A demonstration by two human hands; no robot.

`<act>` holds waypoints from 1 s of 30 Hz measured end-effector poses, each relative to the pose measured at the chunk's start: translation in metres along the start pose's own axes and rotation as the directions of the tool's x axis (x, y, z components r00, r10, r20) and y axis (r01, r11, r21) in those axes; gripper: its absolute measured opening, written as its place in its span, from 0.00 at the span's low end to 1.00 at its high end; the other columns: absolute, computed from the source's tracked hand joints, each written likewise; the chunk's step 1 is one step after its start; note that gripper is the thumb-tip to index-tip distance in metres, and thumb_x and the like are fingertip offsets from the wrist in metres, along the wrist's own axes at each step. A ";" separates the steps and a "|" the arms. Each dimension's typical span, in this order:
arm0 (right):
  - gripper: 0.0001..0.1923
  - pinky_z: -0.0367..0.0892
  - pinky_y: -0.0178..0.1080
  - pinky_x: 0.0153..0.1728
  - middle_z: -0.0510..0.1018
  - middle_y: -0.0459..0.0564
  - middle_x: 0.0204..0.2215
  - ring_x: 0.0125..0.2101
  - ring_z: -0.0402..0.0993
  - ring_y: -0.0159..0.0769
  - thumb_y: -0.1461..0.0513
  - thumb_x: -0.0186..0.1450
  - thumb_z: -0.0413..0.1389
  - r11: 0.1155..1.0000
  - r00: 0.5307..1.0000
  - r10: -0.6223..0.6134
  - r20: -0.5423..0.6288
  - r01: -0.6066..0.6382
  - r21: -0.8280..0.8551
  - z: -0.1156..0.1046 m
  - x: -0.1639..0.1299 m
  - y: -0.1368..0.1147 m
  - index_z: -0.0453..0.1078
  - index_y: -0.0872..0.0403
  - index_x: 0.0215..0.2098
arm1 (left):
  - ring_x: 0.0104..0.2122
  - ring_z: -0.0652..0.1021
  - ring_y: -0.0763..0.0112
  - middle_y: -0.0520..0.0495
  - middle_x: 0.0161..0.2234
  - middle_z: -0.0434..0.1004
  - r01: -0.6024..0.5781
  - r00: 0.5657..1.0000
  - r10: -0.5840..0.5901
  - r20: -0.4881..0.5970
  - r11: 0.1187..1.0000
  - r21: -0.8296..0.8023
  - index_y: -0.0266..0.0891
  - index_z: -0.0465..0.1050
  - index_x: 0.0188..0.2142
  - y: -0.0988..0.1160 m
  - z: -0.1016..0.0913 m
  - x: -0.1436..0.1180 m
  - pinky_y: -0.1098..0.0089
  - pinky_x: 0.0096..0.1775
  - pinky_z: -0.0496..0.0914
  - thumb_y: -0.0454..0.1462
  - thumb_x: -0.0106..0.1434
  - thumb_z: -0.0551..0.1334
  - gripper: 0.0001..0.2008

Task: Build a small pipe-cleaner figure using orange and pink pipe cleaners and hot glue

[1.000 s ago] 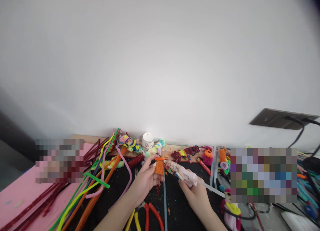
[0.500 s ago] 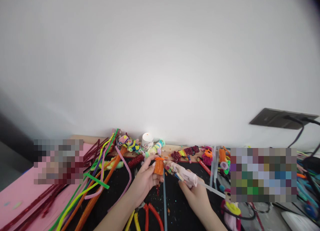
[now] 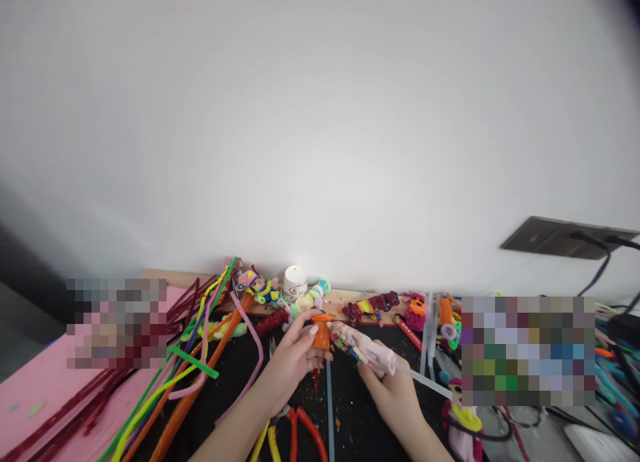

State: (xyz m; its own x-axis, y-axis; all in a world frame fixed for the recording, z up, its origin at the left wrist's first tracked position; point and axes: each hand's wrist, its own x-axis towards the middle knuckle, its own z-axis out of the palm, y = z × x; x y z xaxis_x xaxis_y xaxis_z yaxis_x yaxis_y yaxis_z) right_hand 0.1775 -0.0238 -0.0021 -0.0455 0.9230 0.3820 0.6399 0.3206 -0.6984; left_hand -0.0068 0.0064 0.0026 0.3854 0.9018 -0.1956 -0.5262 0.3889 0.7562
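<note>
An orange pipe-cleaner piece (image 3: 323,335) is pinched in my left hand (image 3: 295,355), whose fingers wrap its left side and underside. My right hand (image 3: 393,389) grips a pale pink hot glue gun (image 3: 373,355). Its nozzle end, crusted with glue and coloured bits, points left and sits right beside the top of the orange piece; I cannot tell whether they touch. A clear glue stick (image 3: 425,381) sticks out of the gun's back end. Below the left hand hangs a dark red glittery strand (image 3: 315,381).
Pliers with red handles (image 3: 303,429) and a yellow-handled tool (image 3: 267,442) lie at the front. Long pipe cleaners (image 3: 185,389) spread over the left side. A white paper cup (image 3: 295,283) and several pipe-cleaner figures line the wall. Black cables (image 3: 480,430) run along the right.
My left fingers have shifted on the orange piece, which has turned slightly and moved a little right. The glue gun stays almost in place.
</note>
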 end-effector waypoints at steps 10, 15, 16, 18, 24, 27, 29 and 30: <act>0.05 0.65 0.33 0.23 0.74 0.48 0.24 0.24 0.71 0.36 0.64 0.59 0.50 0.999 1.000 0.002 0.003 -0.002 -0.033 0.001 -0.001 0.004 0.67 0.56 0.28 | 0.29 0.75 0.71 0.49 0.39 0.69 -0.002 1.000 0.002 -0.007 1.000 0.024 0.45 0.58 0.48 0.000 0.001 0.000 0.71 0.32 0.63 0.41 0.56 0.61 0.21; 0.04 0.65 0.33 0.22 0.74 0.47 0.23 0.23 0.71 0.35 0.65 0.59 0.50 1.000 1.000 0.005 -0.004 -0.005 -0.030 0.001 -0.001 0.004 0.67 0.55 0.29 | 0.29 0.75 0.71 0.48 0.40 0.69 0.000 1.000 0.001 -0.025 1.000 0.023 0.45 0.59 0.47 0.001 0.002 0.000 0.70 0.32 0.63 0.42 0.55 0.62 0.21; 0.05 0.64 0.33 0.21 0.74 0.47 0.23 0.23 0.70 0.35 0.65 0.59 0.50 1.000 1.000 0.003 -0.002 -0.003 -0.027 0.001 -0.001 0.004 0.67 0.55 0.29 | 0.29 0.76 0.71 0.48 0.40 0.69 -0.001 1.000 0.002 -0.023 1.000 0.021 0.45 0.60 0.47 0.001 0.002 0.000 0.71 0.32 0.63 0.42 0.55 0.62 0.21; 0.05 0.64 0.33 0.21 0.73 0.47 0.22 0.22 0.69 0.34 0.65 0.59 0.50 1.000 1.000 -0.005 0.007 0.005 -0.023 0.001 -0.001 0.004 0.67 0.55 0.28 | 0.29 0.76 0.71 0.48 0.40 0.69 -0.004 1.000 0.005 -0.024 1.000 0.023 0.45 0.60 0.47 0.000 0.002 0.000 0.71 0.32 0.63 0.42 0.55 0.62 0.21; 0.06 0.63 0.33 0.22 0.72 0.46 0.21 0.20 0.66 0.32 0.64 0.60 0.49 1.000 0.999 -0.005 0.054 0.005 0.010 0.000 -0.002 0.001 0.68 0.56 0.31 | 0.29 0.75 0.72 0.49 0.39 0.69 -0.012 0.999 0.015 -0.034 0.998 0.069 0.45 0.62 0.45 -0.001 0.002 0.001 0.71 0.31 0.64 0.42 0.55 0.63 0.19; 0.06 0.62 0.33 0.22 0.71 0.46 0.21 0.21 0.66 0.32 0.64 0.60 0.49 1.000 0.997 0.008 0.079 -0.010 0.022 -0.001 -0.002 0.001 0.68 0.57 0.32 | 0.29 0.75 0.72 0.49 0.39 0.68 -0.016 1.000 0.018 -0.022 0.994 0.110 0.45 0.62 0.45 -0.001 0.001 0.000 0.71 0.31 0.64 0.42 0.55 0.62 0.18; 0.06 0.63 0.33 0.22 0.71 0.47 0.22 0.21 0.67 0.33 0.64 0.60 0.49 1.000 0.997 0.008 0.077 -0.010 0.022 0.000 -0.003 0.002 0.68 0.56 0.32 | 0.29 0.75 0.73 0.49 0.40 0.67 -0.024 0.999 0.027 -0.018 0.991 0.132 0.45 0.62 0.45 -0.001 0.001 0.000 0.72 0.31 0.64 0.42 0.56 0.61 0.18; 0.06 0.63 0.33 0.23 0.71 0.47 0.22 0.21 0.67 0.33 0.64 0.60 0.50 1.000 0.997 0.005 0.072 -0.007 0.022 0.000 -0.002 0.003 0.68 0.56 0.31 | 0.29 0.74 0.73 0.49 0.40 0.67 -0.030 0.999 0.033 -0.019 0.989 0.142 0.45 0.62 0.45 -0.001 0.001 0.000 0.72 0.31 0.64 0.42 0.56 0.61 0.18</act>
State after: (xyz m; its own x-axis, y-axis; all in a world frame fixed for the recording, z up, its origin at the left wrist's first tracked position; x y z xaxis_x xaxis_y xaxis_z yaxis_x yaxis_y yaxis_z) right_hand 0.1795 -0.0254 -0.0045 -0.0973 0.9377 0.3336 0.6232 0.3188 -0.7142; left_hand -0.0055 0.0054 0.0022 0.3535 0.9174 -0.1827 -0.4246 0.3314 0.8425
